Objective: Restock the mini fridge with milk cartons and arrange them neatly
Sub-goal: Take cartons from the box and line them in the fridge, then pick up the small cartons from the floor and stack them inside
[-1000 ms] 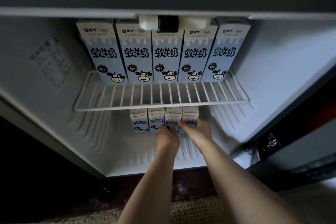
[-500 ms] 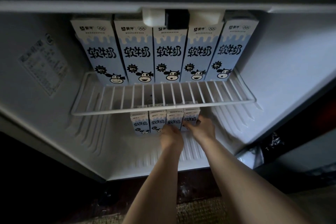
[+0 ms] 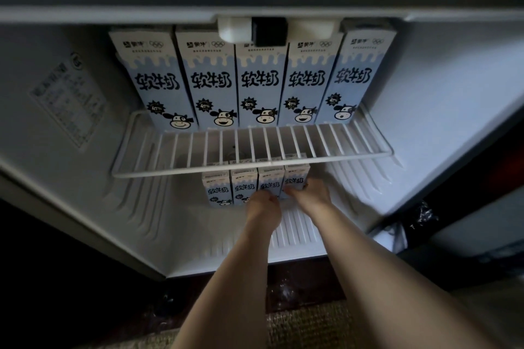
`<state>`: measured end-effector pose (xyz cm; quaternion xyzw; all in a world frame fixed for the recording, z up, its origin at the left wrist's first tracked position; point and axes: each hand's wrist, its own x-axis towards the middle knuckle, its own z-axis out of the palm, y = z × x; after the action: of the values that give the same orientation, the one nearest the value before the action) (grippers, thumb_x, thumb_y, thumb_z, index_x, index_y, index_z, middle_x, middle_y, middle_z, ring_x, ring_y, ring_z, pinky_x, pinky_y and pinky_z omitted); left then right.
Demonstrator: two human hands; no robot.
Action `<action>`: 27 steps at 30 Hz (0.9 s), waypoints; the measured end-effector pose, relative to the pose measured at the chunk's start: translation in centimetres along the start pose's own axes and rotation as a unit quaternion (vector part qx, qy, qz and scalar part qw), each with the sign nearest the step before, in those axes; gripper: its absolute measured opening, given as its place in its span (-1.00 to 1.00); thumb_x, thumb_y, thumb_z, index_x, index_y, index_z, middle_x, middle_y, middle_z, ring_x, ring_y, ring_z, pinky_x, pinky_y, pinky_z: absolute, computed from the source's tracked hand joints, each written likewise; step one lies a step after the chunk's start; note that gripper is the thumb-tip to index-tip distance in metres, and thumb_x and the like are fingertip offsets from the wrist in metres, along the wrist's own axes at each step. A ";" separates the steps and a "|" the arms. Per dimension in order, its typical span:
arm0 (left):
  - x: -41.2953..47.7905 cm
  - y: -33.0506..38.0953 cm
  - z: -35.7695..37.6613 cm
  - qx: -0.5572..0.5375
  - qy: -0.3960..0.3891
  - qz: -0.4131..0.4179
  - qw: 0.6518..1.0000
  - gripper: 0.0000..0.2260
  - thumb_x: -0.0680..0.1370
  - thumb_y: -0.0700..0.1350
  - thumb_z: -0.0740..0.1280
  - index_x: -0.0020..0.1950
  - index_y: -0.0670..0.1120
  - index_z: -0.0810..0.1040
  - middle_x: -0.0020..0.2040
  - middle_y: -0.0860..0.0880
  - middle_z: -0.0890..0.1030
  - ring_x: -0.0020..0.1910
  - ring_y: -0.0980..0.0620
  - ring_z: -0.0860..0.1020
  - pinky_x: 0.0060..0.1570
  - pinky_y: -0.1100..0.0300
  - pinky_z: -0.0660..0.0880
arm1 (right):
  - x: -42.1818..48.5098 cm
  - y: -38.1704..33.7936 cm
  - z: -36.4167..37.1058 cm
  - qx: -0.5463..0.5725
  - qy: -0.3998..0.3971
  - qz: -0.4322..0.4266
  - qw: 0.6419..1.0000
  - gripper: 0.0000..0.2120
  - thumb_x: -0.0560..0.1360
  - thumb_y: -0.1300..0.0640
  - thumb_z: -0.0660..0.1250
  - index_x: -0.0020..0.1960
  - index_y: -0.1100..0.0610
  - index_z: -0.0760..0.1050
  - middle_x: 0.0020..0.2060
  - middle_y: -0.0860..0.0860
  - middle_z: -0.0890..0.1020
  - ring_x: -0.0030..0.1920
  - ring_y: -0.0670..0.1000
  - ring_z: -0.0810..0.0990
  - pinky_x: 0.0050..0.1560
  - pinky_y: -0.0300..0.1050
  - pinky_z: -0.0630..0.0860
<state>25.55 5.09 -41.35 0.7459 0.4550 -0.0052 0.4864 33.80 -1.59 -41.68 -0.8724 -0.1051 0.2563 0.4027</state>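
Five tall blue-and-white milk cartons [image 3: 259, 82] stand side by side at the back of the upper wire shelf [image 3: 255, 168]. Below it, a row of several smaller-looking milk cartons [image 3: 217, 188] stands on the fridge floor. My left hand [image 3: 263, 210] touches the lower front of the third lower carton [image 3: 269, 178]; its fingertips are hidden behind the hand. My right hand [image 3: 312, 195] holds the rightmost lower carton [image 3: 295, 176], thumb on its front and fingers round its right side.
The white fridge floor [image 3: 295, 238] is ribbed, with room to the left and right of the lower row. A label [image 3: 66, 110] is stuck on the left inner wall. A thermostat box [image 3: 269, 31] hangs at the top. The open door [image 3: 467, 207] is at the right.
Both hands stay at the lower row of cartons, shifted only slightly. The view has drifted a little. No carton has clearly moved.
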 end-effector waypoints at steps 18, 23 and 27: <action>-12.5 1.5 -9.1 0.392 -0.115 0.135 0.903 -0.62 0.66 0.00 0.04 0.35 -0.20 0.37 0.33 -0.16 0.44 0.29 -0.08 0.44 0.26 0.09 0.35 | -11.7 -5.6 -5.2 -0.325 -0.053 -0.099 0.939 -0.68 0.49 0.06 0.36 -0.34 0.07 0.29 -0.36 0.00 0.39 -0.29 0.04 0.45 -0.22 -0.10 0.45; -18.0 3.5 -10.1 0.469 -0.107 0.153 0.863 -0.60 0.65 0.02 0.06 0.37 -0.20 0.35 0.36 -0.15 0.43 0.30 -0.11 0.43 0.32 0.02 0.35 | -18.3 -6.7 -10.5 -0.364 -0.042 -0.119 0.923 -0.64 0.50 0.00 0.34 -0.37 0.10 0.29 -0.39 0.01 0.37 -0.25 0.07 0.44 -0.21 -0.14 0.38; -23.3 6.4 -8.8 0.509 -0.104 0.210 0.828 -0.59 0.65 0.03 0.05 0.38 -0.20 0.33 0.39 -0.15 0.40 0.33 -0.14 0.40 0.31 0.03 0.33 | -23.7 -6.0 -15.7 -0.365 -0.048 -0.124 0.921 -0.80 0.50 0.01 0.34 -0.05 0.15 0.57 -0.17 0.08 0.54 -0.14 0.11 0.55 -0.14 -0.17 0.44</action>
<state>12.48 -4.92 -21.65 0.9604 0.1672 -0.2114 0.0713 22.23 -17.07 -19.99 -0.9256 -0.3181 0.1891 0.0794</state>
